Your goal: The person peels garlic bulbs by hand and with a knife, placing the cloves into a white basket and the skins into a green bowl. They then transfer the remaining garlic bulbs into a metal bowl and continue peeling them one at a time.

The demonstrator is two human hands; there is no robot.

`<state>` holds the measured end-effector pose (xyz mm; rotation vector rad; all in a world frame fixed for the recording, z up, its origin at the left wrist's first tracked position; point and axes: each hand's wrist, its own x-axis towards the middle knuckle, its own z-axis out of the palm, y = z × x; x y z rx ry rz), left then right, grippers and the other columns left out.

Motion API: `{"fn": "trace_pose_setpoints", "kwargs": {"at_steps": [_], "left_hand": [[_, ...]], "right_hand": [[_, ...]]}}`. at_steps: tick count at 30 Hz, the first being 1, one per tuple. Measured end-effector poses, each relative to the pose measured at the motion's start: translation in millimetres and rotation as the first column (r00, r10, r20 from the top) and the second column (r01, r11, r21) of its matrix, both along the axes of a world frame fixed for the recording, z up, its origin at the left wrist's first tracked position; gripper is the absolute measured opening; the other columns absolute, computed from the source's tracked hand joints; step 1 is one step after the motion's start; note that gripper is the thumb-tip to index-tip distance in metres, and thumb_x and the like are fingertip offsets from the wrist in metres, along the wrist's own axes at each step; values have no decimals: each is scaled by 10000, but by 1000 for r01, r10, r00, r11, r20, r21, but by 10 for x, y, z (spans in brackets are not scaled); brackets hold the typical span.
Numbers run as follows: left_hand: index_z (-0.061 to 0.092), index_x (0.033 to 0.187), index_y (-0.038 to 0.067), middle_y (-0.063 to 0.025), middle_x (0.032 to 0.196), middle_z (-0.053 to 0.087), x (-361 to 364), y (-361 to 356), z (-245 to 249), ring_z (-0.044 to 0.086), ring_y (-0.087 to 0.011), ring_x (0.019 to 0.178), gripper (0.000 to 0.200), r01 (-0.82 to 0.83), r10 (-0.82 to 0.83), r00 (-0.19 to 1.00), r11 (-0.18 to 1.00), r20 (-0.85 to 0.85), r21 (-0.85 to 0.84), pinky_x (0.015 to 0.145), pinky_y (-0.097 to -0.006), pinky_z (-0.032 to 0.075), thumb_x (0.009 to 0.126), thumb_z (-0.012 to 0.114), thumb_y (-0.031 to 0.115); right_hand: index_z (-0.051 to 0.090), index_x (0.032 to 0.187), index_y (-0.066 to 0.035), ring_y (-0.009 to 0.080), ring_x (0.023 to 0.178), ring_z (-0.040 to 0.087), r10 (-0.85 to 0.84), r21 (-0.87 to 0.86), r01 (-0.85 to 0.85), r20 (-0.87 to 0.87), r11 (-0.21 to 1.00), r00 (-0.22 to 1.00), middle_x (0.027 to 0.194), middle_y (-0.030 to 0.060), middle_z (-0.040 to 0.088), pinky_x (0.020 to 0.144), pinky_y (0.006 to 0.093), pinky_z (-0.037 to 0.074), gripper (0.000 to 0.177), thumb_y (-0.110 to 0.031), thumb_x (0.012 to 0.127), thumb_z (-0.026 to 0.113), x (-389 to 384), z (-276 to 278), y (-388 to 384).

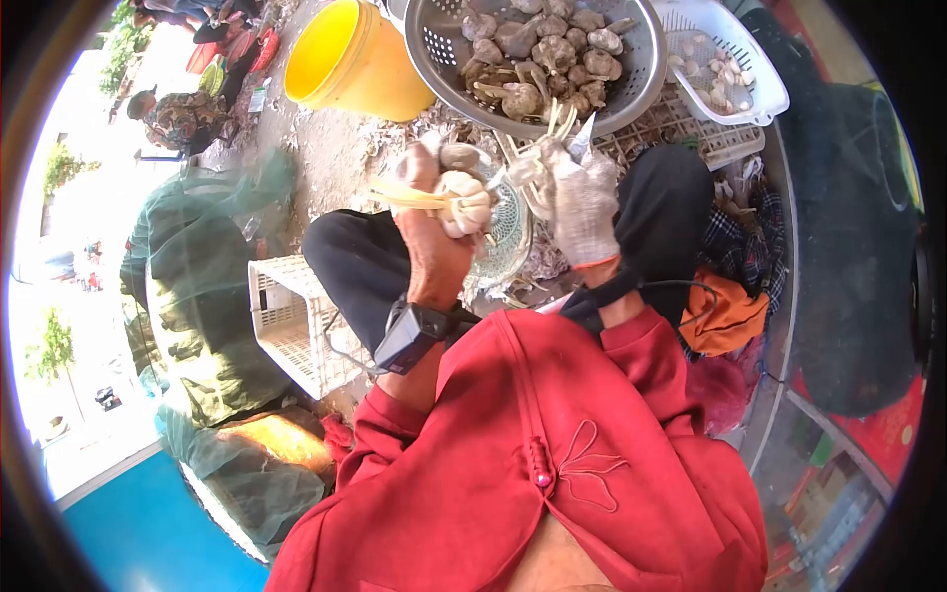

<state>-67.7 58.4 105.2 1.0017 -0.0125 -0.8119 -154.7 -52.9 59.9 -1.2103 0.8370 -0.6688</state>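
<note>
My left hand (431,232) is bare and closed around a pale garlic bulb (464,204), whose yellowish stem sticks out to the left. Just to the right, my right hand (582,202) wears a whitish knitted glove with its fingers curled. A pointed metal blade (583,136) rises from that fist; its handle is hidden. Dry garlic stalks (538,148) overlap the gloved fingers. Below and between both hands sits a pale green mesh basket (508,237). Right beyond them, a metal colander (646,74) holds many unpeeled garlic bulbs (557,54).
A yellow bucket (370,84) stands left of the colander. A white plastic basket (764,89) with garlic cloves is at the upper right, by a crate. Another white crate (296,316) lies left of my knee. Green-netted sacks (202,296) and a person (182,116) are farther left.
</note>
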Motion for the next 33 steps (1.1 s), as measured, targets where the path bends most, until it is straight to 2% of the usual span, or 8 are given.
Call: {"fn": "trace_pose_setpoints", "kwargs": {"at_steps": [3, 5, 13, 18, 24, 27, 29, 33], "left_hand": [[336, 654, 112, 42, 586, 309, 307, 112, -175, 332, -83, 478, 622, 182, -384, 820, 878, -424, -444, 410, -214, 273, 889, 363, 688], [360, 663, 87, 38, 593, 329, 208, -4, -6, 324, -89, 475, 652, 118, -89, 937, 991, -339, 66, 416, -217, 290, 885, 341, 700], [548, 952, 69, -58, 630, 556, 239, -79, -51, 467, -131, 395, 765, 233, -188, 962, 944, -198, 235, 340, -255, 382, 848, 251, 766], [539, 880, 96, 15, 501, 451, 331, -7, -110, 396, -100, 342, 705, 458, -408, 885, 850, -225, 260, 315, -245, 328, 870, 256, 741], [423, 611, 101, -18, 485, 394, -86, -35, -186, 366, -125, 357, 560, -151, -51, 920, 870, 389, 470, 336, -270, 325, 885, 511, 582], [434, 611, 106, -21, 492, 428, -96, -73, -214, 377, -117, 360, 537, -117, 57, 987, 900, 153, 419, 337, -259, 311, 890, 529, 555], [444, 609, 108, -26, 499, 455, -50, -48, -225, 392, -118, 364, 520, -91, 70, 995, 912, 66, 400, 337, -245, 299, 893, 543, 533], [451, 596, 114, -23, 504, 460, -5, 15, -169, 429, -123, 394, 544, 77, -63, 997, 932, -52, 355, 371, -241, 334, 866, 555, 576]], "right_hand": [[650, 890, 21, 102, 607, 595, 249, -186, -308, -283, 933, 926, 640, 77, 634, 537, 269, 449, 210, -185, 873, 607, -43, 117, -115], [652, 899, 17, 125, 614, 602, 287, -189, -329, -217, 925, 933, 668, 87, 643, 562, 280, 460, 210, -184, 843, 641, -81, 442, -89], [628, 997, 7, 256, 782, 656, 632, -315, -620, -74, 719, 771, 830, 161, 652, 686, 351, 500, 338, -177, 730, 723, 65, 572, 1], [623, 963, -1, 333, 691, 601, 375, -827, -307, -127, 471, 918, 786, 149, 604, 619, 375, 480, 213, -89, 772, 656, 119, 377, 99], [635, 906, -6, 295, 665, 611, 95, -779, -153, -119, 609, 988, 761, 145, 616, 590, 344, 480, 158, -114, 797, 671, 161, 219, 278], [638, 871, 19, 134, 612, 608, 134, -471, -134, -32, 872, 990, 744, 91, 655, 550, 267, 468, 119, -88, 823, 661, 154, 288, 312], [650, 834, -19, 304, 629, 607, 125, -93, -118, 82, 989, 989, 710, 144, 629, 569, 350, 475, 156, -159, 781, 693, 116, 402, 304], [648, 881, -17, 295, 592, 596, 172, -514, -142, 11, 846, 985, 689, 136, 620, 546, 347, 467, 200, -199, 808, 687, 67, 321, 272]]}}
